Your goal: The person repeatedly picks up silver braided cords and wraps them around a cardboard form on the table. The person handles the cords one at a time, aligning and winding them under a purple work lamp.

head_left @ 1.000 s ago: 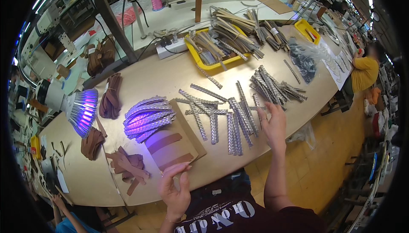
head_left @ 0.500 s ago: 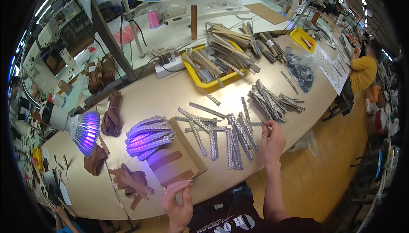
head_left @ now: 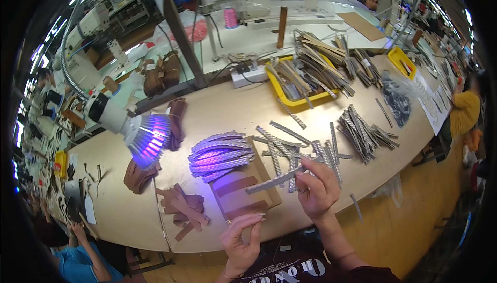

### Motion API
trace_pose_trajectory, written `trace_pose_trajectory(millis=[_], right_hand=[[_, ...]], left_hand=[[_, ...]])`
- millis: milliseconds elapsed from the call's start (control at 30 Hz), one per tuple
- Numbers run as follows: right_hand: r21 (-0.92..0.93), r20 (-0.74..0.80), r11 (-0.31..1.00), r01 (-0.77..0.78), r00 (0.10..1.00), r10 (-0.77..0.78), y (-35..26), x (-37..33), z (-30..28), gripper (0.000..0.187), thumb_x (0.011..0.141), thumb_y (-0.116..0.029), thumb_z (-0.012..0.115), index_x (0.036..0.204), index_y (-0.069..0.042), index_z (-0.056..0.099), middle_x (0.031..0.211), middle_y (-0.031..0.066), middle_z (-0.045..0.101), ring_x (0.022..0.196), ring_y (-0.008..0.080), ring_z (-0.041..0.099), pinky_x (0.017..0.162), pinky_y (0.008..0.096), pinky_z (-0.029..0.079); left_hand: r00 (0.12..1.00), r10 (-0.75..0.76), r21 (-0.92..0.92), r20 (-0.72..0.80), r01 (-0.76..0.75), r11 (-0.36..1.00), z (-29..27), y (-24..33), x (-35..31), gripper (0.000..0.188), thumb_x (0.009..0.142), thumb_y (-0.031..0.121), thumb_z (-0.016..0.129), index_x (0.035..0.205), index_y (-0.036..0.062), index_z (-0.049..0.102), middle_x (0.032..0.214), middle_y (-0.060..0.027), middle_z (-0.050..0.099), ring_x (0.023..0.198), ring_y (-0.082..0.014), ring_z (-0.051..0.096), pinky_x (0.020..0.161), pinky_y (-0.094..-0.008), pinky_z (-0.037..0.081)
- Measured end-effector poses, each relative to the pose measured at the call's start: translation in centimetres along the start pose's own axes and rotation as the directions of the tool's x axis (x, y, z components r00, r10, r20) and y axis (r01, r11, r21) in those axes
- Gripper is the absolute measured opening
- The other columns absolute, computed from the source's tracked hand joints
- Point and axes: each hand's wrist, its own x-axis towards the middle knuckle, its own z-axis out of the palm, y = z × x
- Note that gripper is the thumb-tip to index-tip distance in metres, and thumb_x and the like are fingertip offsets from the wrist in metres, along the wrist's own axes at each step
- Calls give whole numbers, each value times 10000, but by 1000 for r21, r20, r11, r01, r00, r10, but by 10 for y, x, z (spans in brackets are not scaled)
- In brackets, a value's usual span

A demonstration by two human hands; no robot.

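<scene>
My right hand (head_left: 318, 187) pinches one end of a grey braided strip (head_left: 274, 182). The strip's other end reaches left over a cardboard board (head_left: 228, 205). Two flat brown strips (head_left: 235, 183) lie across this board. Close to its near edge, my left hand (head_left: 242, 244) has thumb and fingers apart, with nothing visible between them. A heap of silvery braided strips (head_left: 220, 156), lit violet, rests at the board's far end. Loose braided strips (head_left: 282, 138) lie behind my right hand, which partly hides them. A larger braided bunch (head_left: 357, 133) is farther right.
A lamp (head_left: 147, 138) glows violet at left above brown strip bundles (head_left: 181, 208). A yellow tray (head_left: 300, 104) full of strips stands at the back, beside a power strip (head_left: 248, 77). One thin strip (head_left: 356, 208) juts past the table's front edge. Other people sit at both sides.
My right hand has moved left from the loose strips to the board, bringing a braided strip with it. A thin strip now shows at the table's front edge. The whole view has shifted.
</scene>
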Motion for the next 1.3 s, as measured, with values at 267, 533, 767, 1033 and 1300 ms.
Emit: trace_pose_trajectory(millis=[267, 533, 767, 1033, 1300], right_hand=[[129, 116, 991, 36, 992, -51, -33, 11, 17, 186, 744, -88, 770, 915, -115, 703, 1050, 90, 722, 731, 186, 652, 676, 311, 459], [154, 258, 987, 39, 963, -79, -55, 4, 14, 285, 703, -111, 784, 977, -171, 727, 1011, 14, 721, 624, 84, 597, 666, 285, 351], [87, 359, 992, 88, 927, -114, -72, -5, 7, 301, 727, -149, 777, 1018, -202, 723, 990, -22, 706, 598, 71, 571, 640, 301, 308], [363, 567, 915, -178, 821, -65, -72, 7, -13, 394, 712, -260, 848, 1057, -141, 702, 959, 8, 692, 577, 112, 570, 597, 282, 382], [243, 918, 253, -936, 306, 252, 3, -27, -86, 467, 837, -154, 782, 1230, 18, 597, 941, 63, 656, 709, 64, 541, 650, 213, 449]], left_hand=[[976, -159, -347, -150, 98, 933, -10, -2, 13, 488, 933, -15, 602, 1388, -71, 435, 1121, -134, 653, 1053, -181, 641, 874, -296, 507], [986, -127, -371, -107, 79, 925, -20, -1, 31, 401, 1010, 101, 540, 1386, -30, 495, 1262, -170, 636, 1070, -195, 636, 937, -325, 507], [983, -160, -558, -94, 81, 826, -22, -2, 29, 392, 1061, 161, 397, 1380, -49, 486, 1297, -225, 599, 1137, -267, 626, 992, -358, 486], [981, -196, -449, -7, 172, 877, -25, 19, 30, 410, 1061, 153, 406, 1418, -42, 455, 1062, -101, 662, 949, -159, 636, 895, -304, 498], [640, -243, 62, 729, 292, 954, 6, 6, 5, 329, 999, 96, 498, 1314, 48, 583, 851, -131, 662, 723, -255, 644, 697, -364, 527]])
